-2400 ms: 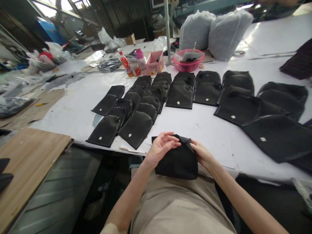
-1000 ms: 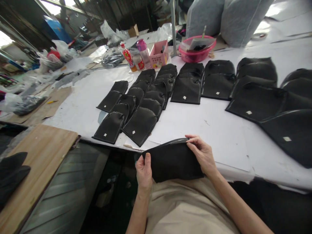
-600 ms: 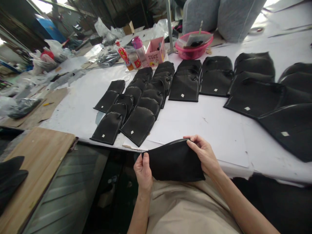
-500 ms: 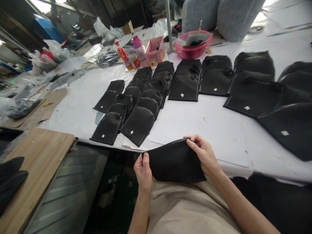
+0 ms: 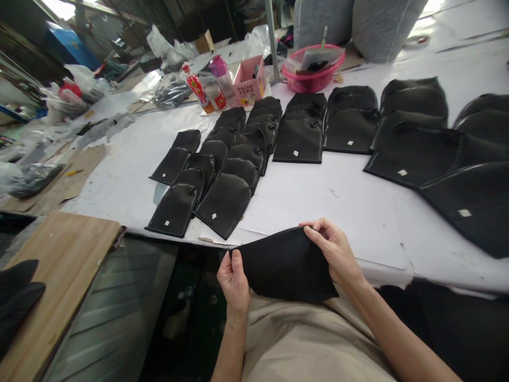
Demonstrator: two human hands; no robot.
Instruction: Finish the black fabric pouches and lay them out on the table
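Left hand [image 5: 235,281] and right hand [image 5: 333,249] pinch a black piece [image 5: 284,270] by its upper corners.
The left, loosely spread earlier, now grips; other black pieces [image 5: 228,193] and a pink basin [image 5: 304,83] occupy the desk [image 5: 306,193].

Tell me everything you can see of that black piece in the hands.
The black piece looks like plain, matte, flexible sheet material. The left hand pinches its upper left corner, the right hand its top edge further right; that edge slopes up rightward. It hangs before the tan clothing, by the near edge of the white table; whether it touches either is unclear.
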